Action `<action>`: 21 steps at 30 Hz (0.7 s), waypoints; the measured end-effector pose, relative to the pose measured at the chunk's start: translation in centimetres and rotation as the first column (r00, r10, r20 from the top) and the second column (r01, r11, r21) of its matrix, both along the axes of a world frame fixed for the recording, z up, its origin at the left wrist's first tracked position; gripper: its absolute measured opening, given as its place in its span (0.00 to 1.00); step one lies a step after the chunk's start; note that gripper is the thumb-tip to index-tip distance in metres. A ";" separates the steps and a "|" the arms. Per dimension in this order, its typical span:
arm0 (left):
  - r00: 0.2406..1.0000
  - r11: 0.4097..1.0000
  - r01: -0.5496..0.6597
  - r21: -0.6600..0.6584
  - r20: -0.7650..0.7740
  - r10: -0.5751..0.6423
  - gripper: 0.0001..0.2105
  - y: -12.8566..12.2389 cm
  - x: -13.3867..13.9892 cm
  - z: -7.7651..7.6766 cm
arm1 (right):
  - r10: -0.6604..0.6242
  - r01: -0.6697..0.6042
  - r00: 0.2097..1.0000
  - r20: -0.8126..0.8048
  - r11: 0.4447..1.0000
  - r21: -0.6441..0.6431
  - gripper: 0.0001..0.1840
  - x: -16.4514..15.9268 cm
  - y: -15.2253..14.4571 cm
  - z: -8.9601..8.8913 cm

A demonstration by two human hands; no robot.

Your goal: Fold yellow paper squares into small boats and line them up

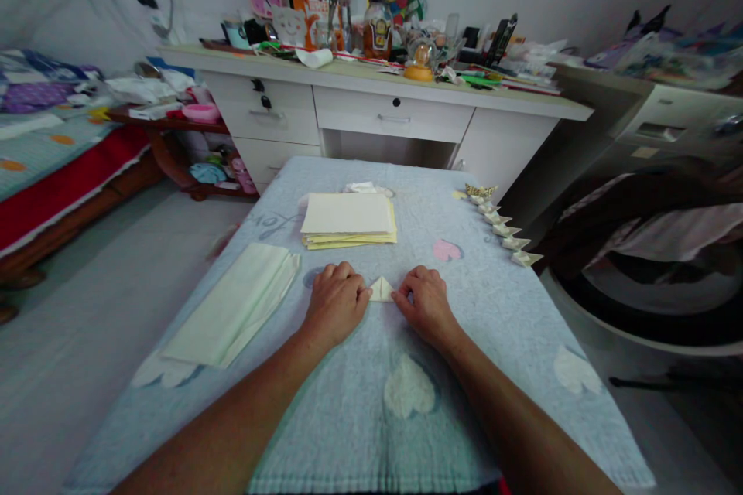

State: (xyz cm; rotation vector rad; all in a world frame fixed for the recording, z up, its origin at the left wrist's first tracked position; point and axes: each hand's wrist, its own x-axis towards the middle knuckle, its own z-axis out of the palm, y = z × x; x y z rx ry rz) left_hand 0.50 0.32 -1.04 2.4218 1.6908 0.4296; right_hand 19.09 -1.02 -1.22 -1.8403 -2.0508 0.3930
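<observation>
A small folded paper triangle, pale cream with a seam down its middle, lies flat on the cloth-covered table between my hands. My left hand pinches its left corner with curled fingers. At the right corner, the thumb and fingers of my right hand close on the paper in the same way. Beyond my hands sits a stack of cream and yellow paper sheets. To the left lies a pile of longer pale green folded paper. Several folded paper pieces form a slanting row near the table's right edge.
A blue cloth with heart prints covers the table. Behind it stands a white desk crowded with a jar, bags and small items. A front-loading washing machine is at right, a bed at left.
</observation>
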 end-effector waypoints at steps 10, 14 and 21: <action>0.998 0.998 -0.008 0.058 -0.058 0.011 0.10 -0.3 0.3 0.1 | -0.012 0.013 0.994 0.110 1.000 -0.004 0.10 -0.5 -0.2 0.2; 0.998 0.995 -0.044 0.090 -0.029 0.047 0.08 -0.4 0.4 0.0 | -0.007 0.009 0.990 0.142 1.000 -0.013 0.10 -0.6 -0.2 0.4; 0.956 0.957 0.239 0.165 0.134 -0.262 0.11 0.1 0.1 -0.8 | 0.005 -0.004 0.990 0.144 1.000 -0.013 0.10 -0.6 -0.1 0.3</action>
